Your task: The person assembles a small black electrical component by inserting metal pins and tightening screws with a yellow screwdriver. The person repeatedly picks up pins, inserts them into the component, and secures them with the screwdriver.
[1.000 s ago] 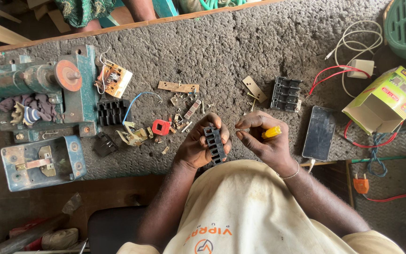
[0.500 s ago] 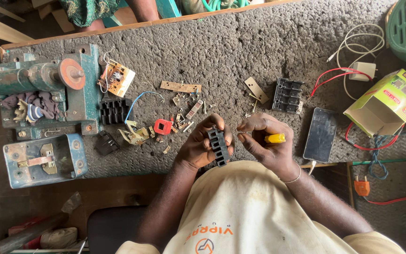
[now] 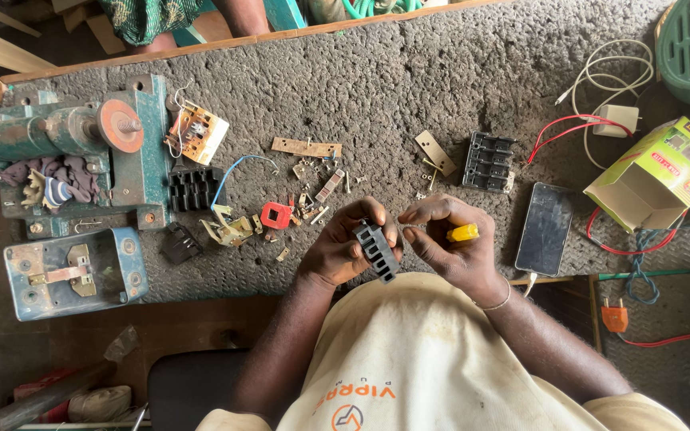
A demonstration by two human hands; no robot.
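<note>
Head view: the left hand is curled around a dark grey ribbed plastic block, its fingers wrapped over the top edge and the thumb pressing on the near side, so the block is held firmly just above the near edge of the desk. The right hand sits just beside it, nearly closed: the thumb and forefinger are pinched together at the block's upper right corner, though whether something tiny is between them cannot be told. A yellow tool handle is tucked under the remaining curled fingers of that hand.

On the rough grey desk, beyond the hands, lie scattered small metal parts and screws, a red plastic piece and a second black ribbed block. A dark phone lies face up just right of the right hand, and an open green and yellow carton stands farther right. At the left end stands a blue-green machine with a round orange disc.
</note>
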